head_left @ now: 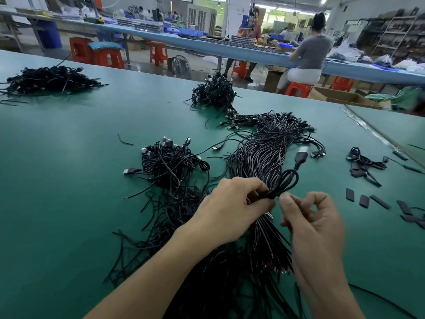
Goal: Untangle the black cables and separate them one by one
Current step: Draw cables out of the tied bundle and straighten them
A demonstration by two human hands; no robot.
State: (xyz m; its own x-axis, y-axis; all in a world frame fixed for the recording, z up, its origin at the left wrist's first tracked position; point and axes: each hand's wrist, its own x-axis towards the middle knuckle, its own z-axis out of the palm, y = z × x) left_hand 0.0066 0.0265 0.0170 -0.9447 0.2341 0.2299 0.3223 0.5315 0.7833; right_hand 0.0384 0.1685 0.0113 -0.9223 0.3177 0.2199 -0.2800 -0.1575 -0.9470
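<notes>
Two hands: both hover over the near middle of the table (69, 180), above the black wires.
Left: the left hand (232, 208) pinches the coiled cable (288, 183) at its gathered waist, thumb against curled fingers.
Right: the right hand (315, 222) is blurred, its fingers curled and its thumb tip just beside the coil's waist; whether it grips anything I cannot tell.
Held piece: the coiled cable forms a small loop above the left fingers, and its USB plug (302, 154) points up towards the far edge.
Bundle: the long bundle (259, 157) of straight cables runs from under the hands towards the far right. Its plugs fan out at the far end and its reddish bare ends point to the near edge.
Middle: the tangled heap (170, 162) lies left of the bundle with plugs poking out on top. The looser strands (165, 217) spread from it towards the near edge, under the left forearm.
Far edge: the far heap (215, 92) sits close to that edge, joined to the bundle's far end by a trail of plugs.
Far-left corner: the wider pile (49, 79) lies well apart from the rest.
Right edge: the small cluster (365, 161) of cables lies there, with flat black sleeve pieces (364, 201) scattered near it.
Beyond: people sit on red stools (299, 88) at a long blue bench (207, 47).
</notes>
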